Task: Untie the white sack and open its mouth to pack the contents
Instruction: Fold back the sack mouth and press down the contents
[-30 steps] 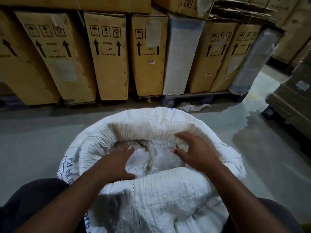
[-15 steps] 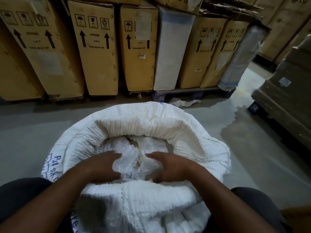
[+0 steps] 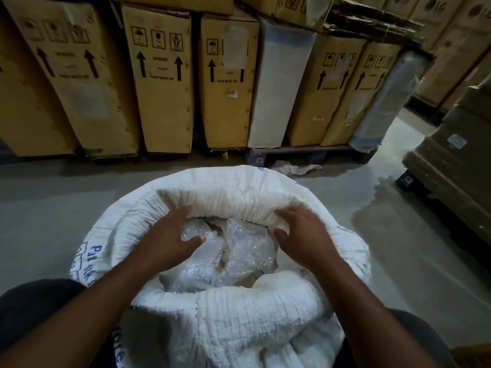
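Observation:
A large white woven sack point(image 3: 233, 322) stands on the floor between my knees, its mouth open and its rim rolled down. Clear crinkled plastic packets point(image 3: 233, 256) fill the inside. My left hand point(image 3: 170, 237) is inside the mouth, fingers reaching under the far rolled rim, thumb resting on the plastic. My right hand point(image 3: 303, 232) grips the far rolled rim point(image 3: 239, 200) on the right, fingers over the top and thumb under the fold. Blue print shows on the sack's left side.
A row of tall upright cardboard boxes point(image 3: 162, 81) on a pallet point(image 3: 305, 154) stands just behind the sack, with a white wrapped panel point(image 3: 279, 88) among them. More stacked boxes point(image 3: 451, 166) are at the right. A scrap of plastic point(image 3: 295, 168) lies on the grey floor.
Both hands have moved from the near side of the sack's contents to the far rim. The right hand has taken hold of the rolled edge. More plastic contents now show.

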A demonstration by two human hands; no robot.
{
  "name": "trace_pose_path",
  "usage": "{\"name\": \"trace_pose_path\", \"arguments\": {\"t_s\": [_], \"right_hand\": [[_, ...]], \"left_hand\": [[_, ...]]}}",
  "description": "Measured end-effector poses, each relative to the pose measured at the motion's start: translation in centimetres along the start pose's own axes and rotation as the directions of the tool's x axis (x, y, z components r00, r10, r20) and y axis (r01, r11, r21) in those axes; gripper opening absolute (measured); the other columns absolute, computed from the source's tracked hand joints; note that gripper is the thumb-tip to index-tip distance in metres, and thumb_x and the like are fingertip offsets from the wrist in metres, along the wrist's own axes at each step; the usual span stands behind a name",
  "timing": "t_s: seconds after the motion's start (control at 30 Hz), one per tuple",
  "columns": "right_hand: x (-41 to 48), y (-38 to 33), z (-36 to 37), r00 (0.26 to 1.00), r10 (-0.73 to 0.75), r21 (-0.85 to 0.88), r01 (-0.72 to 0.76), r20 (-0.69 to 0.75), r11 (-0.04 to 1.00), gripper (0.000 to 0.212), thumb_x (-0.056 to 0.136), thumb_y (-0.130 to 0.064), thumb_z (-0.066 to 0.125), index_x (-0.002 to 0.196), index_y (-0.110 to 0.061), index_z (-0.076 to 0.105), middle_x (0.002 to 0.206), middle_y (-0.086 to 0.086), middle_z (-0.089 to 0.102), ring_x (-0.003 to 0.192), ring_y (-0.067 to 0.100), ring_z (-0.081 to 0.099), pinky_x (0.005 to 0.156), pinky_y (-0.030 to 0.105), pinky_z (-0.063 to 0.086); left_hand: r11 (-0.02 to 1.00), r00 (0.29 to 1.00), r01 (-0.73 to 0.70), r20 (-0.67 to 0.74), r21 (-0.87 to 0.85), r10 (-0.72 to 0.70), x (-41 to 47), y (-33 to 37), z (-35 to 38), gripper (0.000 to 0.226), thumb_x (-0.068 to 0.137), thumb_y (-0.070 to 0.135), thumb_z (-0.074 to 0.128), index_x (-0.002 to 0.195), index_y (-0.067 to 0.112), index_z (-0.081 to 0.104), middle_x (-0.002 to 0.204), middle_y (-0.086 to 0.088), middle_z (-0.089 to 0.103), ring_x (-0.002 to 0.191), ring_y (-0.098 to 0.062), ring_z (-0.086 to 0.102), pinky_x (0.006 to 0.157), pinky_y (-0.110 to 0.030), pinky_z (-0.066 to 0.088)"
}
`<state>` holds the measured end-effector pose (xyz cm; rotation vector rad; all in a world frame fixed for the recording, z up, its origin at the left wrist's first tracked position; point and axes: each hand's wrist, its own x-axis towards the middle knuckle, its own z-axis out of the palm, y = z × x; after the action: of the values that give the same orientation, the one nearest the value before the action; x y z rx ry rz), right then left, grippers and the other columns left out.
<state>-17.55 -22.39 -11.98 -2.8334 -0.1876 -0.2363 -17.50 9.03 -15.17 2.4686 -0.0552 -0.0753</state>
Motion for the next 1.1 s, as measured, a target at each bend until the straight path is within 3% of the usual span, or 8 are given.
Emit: {"name": "trace_pose_path", "arguments": {"t_s": [0.07,0.13,0.3,0.43,0.53,0.77,1.1], "right_hand": [[-0.2,0.2,0.3,0.996,-0.025,-0.057,0.030,0.084,0.998,0.055,0.092,-0.044,0.065,0.144,-0.027,0.058,0.151,-0.006,0.054,0.142,0.021,0.044,0.116,0.039,0.033],[-0.1,0.1,0.4,0.995,-0.032,-0.071,0.038,0.090,0.997,0.060,0.093,-0.046,0.064,0.149,-0.029,0.052,0.158,-0.008,0.045,0.147,0.019,0.038,0.118,0.038,0.029],[0.1,-1.0,0.7,0.994,-0.107,0.015,0.107,0.013,0.994,0.069,0.093,-0.045,0.066,0.156,-0.032,0.042,0.163,-0.006,0.039,0.148,0.018,0.039,0.114,0.033,0.035],[0.0,-1.3,1.6,0.988,-0.134,0.031,0.132,0.081,0.991,0.087,0.092,-0.051,0.065,0.164,-0.038,0.017,0.173,-0.009,0.008,0.157,0.013,0.012,0.117,0.027,0.018],[-0.1,-0.9,2.2,0.982,-0.128,0.000,0.129,0.141,0.992,0.094,0.092,-0.056,0.064,0.164,-0.039,0.005,0.172,-0.012,-0.005,0.158,0.012,0.001,0.118,0.026,0.009],[0.0,-0.5,2.7,0.981,-0.117,0.042,0.112,0.155,0.993,0.098,0.091,-0.054,0.066,0.164,-0.039,0.003,0.169,-0.018,-0.011,0.150,0.000,-0.010,0.122,0.030,0.016],[0.0,-0.4,2.8,0.983,-0.103,0.067,0.094,0.150,0.993,0.097,0.092,-0.052,0.067,0.164,-0.038,0.004,0.170,-0.017,-0.010,0.158,0.009,-0.002,0.123,0.034,0.021]], "left_hand": [[1.000,1.000,-0.010,0.007,-0.006,0.010,-0.1,0.2,0.2,0.090,0.084,0.052,0.078,0.159,0.027,0.035,0.162,0.000,0.041,0.143,-0.019,0.046,0.119,-0.035,0.036],[1.000,1.000,-0.026,0.003,-0.002,0.026,-0.2,0.3,0.4,0.090,0.085,0.049,0.078,0.160,0.025,0.034,0.164,0.001,0.038,0.145,-0.018,0.043,0.120,-0.032,0.032],[0.998,0.997,-0.064,-0.032,0.031,0.065,-0.4,-0.1,0.2,0.093,0.088,0.053,0.073,0.163,0.029,0.023,0.171,0.007,0.021,0.155,-0.012,0.023,0.124,-0.032,0.025],[0.994,0.995,-0.096,-0.004,0.051,0.097,-0.5,-0.4,0.5,0.096,0.089,0.056,0.071,0.164,0.030,0.018,0.173,0.008,0.011,0.157,-0.010,0.016,0.125,-0.033,0.024],[0.993,0.996,-0.091,0.022,0.076,0.089,-0.5,-0.3,0.6,0.097,0.089,0.056,0.070,0.165,0.031,0.014,0.173,0.010,0.005,0.158,-0.011,0.015,0.125,-0.038,0.027],[0.993,0.997,-0.077,0.027,0.088,0.075,-0.5,-0.2,0.6,0.099,0.089,0.055,0.070,0.165,0.033,0.009,0.173,0.012,0.001,0.158,-0.012,0.016,0.123,-0.042,0.031],[0.989,0.996,-0.091,0.031,0.119,0.088,-0.5,-0.7,1.0,0.102,0.089,0.056,0.069,0.165,0.034,0.005,0.172,0.014,-0.008,0.158,-0.012,0.015,0.122,-0.040,0.032]]}}
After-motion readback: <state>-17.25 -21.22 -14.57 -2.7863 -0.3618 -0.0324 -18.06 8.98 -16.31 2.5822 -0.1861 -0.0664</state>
